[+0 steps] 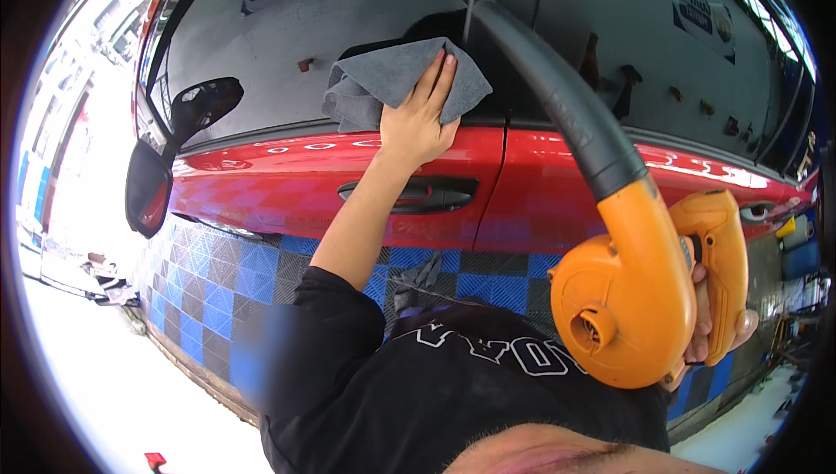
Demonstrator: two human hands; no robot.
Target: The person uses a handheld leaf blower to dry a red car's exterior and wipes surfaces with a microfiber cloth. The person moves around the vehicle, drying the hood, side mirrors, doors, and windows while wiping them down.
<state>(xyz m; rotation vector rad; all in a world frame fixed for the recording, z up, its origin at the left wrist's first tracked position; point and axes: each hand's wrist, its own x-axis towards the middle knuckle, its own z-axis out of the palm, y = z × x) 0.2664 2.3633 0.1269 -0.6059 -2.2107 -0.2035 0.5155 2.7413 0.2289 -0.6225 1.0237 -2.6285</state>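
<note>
My left hand (pixel 421 111) presses a folded grey cloth (pixel 405 78) against the dark side window (pixel 294 56) of a red car. Two of its fingers lie over the cloth, and the others are partly hidden by it. Over at the right, my right hand (pixel 701 320) grips the handle of an orange electric blower (pixel 627 297), largely hidden behind its body. The blower's long black nozzle (pixel 562 95) points up and left, its tip in front of the pillar between the two side windows.
Below the window are the red door (pixel 287 180) and its black handle (pixel 431 194). A black side mirror (pixel 150 186) sticks out at the left. Blue and grey floor tiles (pixel 215 291) lie below, with a dark cloth-like item (pixel 421 271) near my feet. Containers (pixel 797 232) stand far right.
</note>
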